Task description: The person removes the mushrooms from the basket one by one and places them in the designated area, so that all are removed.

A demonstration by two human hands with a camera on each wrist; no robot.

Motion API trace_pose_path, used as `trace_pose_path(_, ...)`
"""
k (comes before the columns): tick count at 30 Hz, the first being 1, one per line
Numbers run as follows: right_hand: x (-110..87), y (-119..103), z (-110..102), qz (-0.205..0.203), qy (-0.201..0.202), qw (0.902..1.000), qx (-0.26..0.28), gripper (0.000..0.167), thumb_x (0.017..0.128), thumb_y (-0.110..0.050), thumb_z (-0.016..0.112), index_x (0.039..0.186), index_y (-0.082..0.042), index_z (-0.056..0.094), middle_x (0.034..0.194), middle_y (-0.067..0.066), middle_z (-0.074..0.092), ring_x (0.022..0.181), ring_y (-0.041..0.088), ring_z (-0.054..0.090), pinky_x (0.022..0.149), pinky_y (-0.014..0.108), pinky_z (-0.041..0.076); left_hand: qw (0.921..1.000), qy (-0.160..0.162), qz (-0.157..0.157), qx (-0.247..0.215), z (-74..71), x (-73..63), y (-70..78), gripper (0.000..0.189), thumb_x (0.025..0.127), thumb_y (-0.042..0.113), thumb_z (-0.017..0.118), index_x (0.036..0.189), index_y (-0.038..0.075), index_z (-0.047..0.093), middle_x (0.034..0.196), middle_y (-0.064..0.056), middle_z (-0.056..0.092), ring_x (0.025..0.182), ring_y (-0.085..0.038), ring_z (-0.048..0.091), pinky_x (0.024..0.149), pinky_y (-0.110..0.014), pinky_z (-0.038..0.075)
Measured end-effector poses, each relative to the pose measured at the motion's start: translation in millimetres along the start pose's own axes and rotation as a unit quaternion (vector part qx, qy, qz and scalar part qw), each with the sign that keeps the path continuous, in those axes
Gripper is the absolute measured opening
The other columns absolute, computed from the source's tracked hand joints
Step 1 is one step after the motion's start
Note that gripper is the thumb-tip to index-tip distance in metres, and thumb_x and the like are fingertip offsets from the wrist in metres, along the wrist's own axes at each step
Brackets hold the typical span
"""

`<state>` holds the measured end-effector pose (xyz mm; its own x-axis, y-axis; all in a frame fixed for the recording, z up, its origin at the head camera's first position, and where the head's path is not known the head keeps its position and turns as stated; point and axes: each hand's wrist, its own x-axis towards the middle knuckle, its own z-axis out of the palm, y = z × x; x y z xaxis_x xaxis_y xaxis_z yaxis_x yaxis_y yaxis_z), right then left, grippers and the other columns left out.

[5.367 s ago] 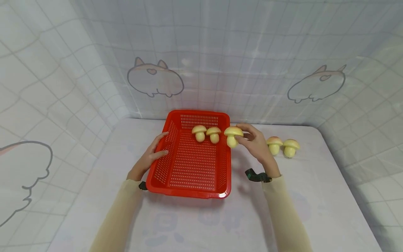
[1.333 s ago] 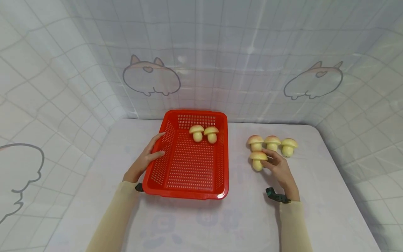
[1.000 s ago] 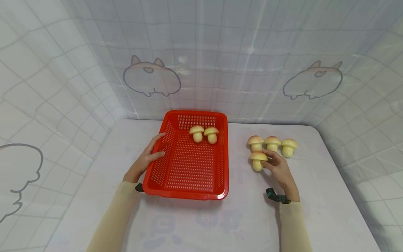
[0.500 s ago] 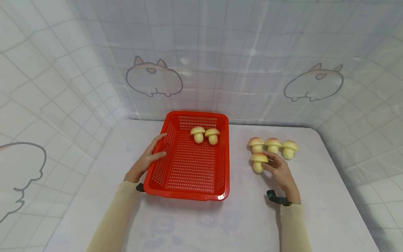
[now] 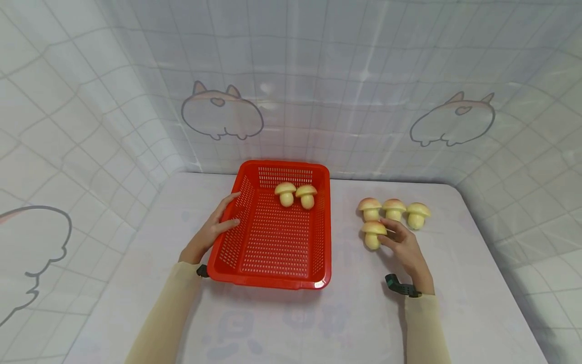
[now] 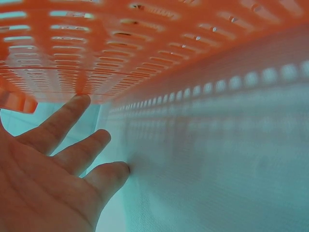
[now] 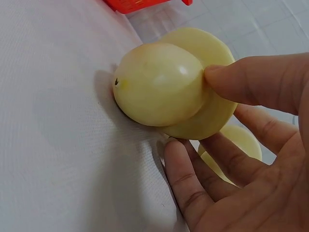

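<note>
A red plastic basket (image 5: 277,281) with slotted walls stands left of centre, holding two yellow toy mushrooms, one left (image 5: 286,194) and one right (image 5: 306,196), at its far end. My left hand (image 5: 210,230) holds its left rim, thumb and index finger over the edge. In the left wrist view, the other fingers (image 6: 79,152) stretch out below the rim, outside the wall. My right hand (image 5: 404,247) pinches a toy mushroom (image 5: 373,235) by its cap, low over the table. Behind it three more mushrooms stand in a row: left (image 5: 370,209), middle (image 5: 394,209) and right (image 5: 417,215).
A pale cloth-covered table (image 5: 282,323) lies under everything. Behind it rises a tiled-pattern curtain wall (image 5: 318,101) with cartoon animal outlines, close to the basket's far edge. Similar sheets close off the left and right sides.
Earlier my right hand held a mushroom at the basket's right rim, with two on the table. Now three stand there and it holds another before them. Over the last second both hands stay put.
</note>
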<state>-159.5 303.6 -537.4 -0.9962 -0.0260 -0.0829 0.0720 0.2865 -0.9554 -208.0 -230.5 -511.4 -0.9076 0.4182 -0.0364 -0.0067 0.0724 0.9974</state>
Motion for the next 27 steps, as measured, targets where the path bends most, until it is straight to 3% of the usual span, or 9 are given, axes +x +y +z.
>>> trace_pose_path(8,0.1,-0.3,0.7,0.01,0.001,0.9999,-0.002,0.056,0.099,-0.018,0.07,0.149,-0.004,0.05,0.152,0.019,0.048,0.116,-0.001,0.057,0.093,0.012,0.048,1.0,-0.003,0.003,0.006,-1.8,0.7,-1.6,0.07,0.105,0.013,0.05,0.165,0.028,0.015,0.152,-0.026,0.032,0.115,-0.046,0.057,0.081,-0.047,0.062)
trace_pose_path(16,-1.2,-2.7,-0.6,0.025,-0.001,0.9997,-0.007,0.057,0.099,-0.021,0.07,0.15,-0.005,0.049,0.152,0.017,0.047,0.127,0.014,0.054,0.092,0.012,0.049,0.9996,-0.007,0.021,0.018,-1.7,0.0,0.4,0.07,0.106,0.01,0.047,0.165,0.025,0.014,0.151,-0.027,0.032,0.115,-0.043,0.059,0.082,-0.046,0.062)
trace_pose_path(27,-1.6,-3.8,-1.6,0.019,-0.001,0.9998,-0.011,0.057,0.099,-0.02,0.07,0.15,-0.004,0.048,0.151,0.018,0.048,0.117,-0.001,0.054,0.092,0.011,0.049,0.9998,-0.009,0.017,0.007,-0.2,0.0,3.0,0.071,0.105,0.008,0.047,0.165,0.024,0.013,0.151,-0.028,0.032,0.115,-0.046,0.058,0.082,-0.049,0.062)
